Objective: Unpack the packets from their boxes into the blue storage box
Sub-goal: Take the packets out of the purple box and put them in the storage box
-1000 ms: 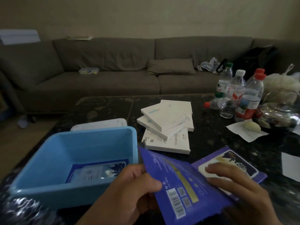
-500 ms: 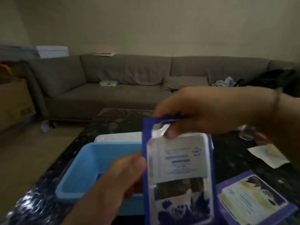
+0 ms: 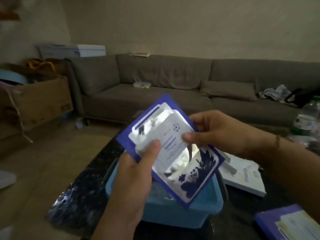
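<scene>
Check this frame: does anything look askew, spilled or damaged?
Nothing looks spilled or damaged. Both hands, left and right, hold fanned packets tilted above the blue box. The white boxes beside it lie in a loose heap, which fits unpacking.

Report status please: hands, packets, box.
Left hand and right hand both hold packets. Packets above blue storage box, not yet in. Nothing blocking.
</scene>
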`<action>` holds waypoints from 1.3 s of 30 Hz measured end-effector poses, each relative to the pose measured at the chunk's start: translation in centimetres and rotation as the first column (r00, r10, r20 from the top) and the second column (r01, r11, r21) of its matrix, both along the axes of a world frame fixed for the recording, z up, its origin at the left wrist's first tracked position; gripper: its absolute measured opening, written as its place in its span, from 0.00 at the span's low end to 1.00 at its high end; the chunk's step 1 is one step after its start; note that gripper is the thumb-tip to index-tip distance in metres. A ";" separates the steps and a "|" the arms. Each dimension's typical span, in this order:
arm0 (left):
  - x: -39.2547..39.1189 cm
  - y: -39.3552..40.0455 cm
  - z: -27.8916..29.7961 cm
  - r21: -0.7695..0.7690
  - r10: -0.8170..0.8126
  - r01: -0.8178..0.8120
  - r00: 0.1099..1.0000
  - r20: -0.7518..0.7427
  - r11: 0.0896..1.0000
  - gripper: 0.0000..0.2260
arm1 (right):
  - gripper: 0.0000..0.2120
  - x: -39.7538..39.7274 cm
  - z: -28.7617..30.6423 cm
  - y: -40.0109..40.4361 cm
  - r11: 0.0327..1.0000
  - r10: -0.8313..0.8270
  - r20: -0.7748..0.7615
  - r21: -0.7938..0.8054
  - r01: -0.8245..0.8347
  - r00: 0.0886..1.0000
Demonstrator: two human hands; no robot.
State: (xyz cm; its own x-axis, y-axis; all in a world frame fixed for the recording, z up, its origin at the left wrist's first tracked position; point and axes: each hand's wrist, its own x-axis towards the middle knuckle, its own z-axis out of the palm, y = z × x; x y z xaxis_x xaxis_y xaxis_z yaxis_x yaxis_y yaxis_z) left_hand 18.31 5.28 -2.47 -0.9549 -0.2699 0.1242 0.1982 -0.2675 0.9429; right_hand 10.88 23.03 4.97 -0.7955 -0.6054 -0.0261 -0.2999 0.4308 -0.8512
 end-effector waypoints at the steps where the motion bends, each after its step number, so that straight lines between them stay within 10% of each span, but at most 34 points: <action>1: -0.2 -0.8 -0.2 -0.080 0.068 -0.069 0.998 -0.015 0.994 0.10 | 0.13 -0.6 -0.2 -0.2 1.000 -0.019 -0.029 -0.013 0.018 0.999; 8: -1.4 -8.1 -1.1 -0.402 0.105 -0.070 0.992 0.064 0.913 0.08 | 0.05 -4.6 -1.7 -1.8 0.986 -0.004 -0.128 0.162 0.025 0.992; 18: -2.6 -9.7 -3.2 -0.678 0.219 -0.043 0.959 0.177 0.734 0.03 | 0.02 -5.8 -10.7 -6.8 0.705 0.215 -0.084 0.703 -0.095 0.973; 28: -2.1 -10.3 -3.4 -0.758 0.052 0.127 0.977 0.208 0.640 0.16 | 0.26 -4.4 -11.8 -7.0 0.654 0.437 -0.302 0.753 -0.070 0.847; 34: -0.6 -10.8 -2.7 -0.780 -0.216 0.585 0.810 0.546 0.223 0.46 | 0.33 -3.8 -12.8 -6.3 0.294 0.728 -0.026 0.915 -0.277 0.686; 39: -0.6 -10.5 -2.6 -0.792 -0.183 0.584 0.811 0.556 0.178 0.49 | 0.30 -3.7 -14.6 -6.5 0.248 0.785 -0.079 0.949 -0.195 0.615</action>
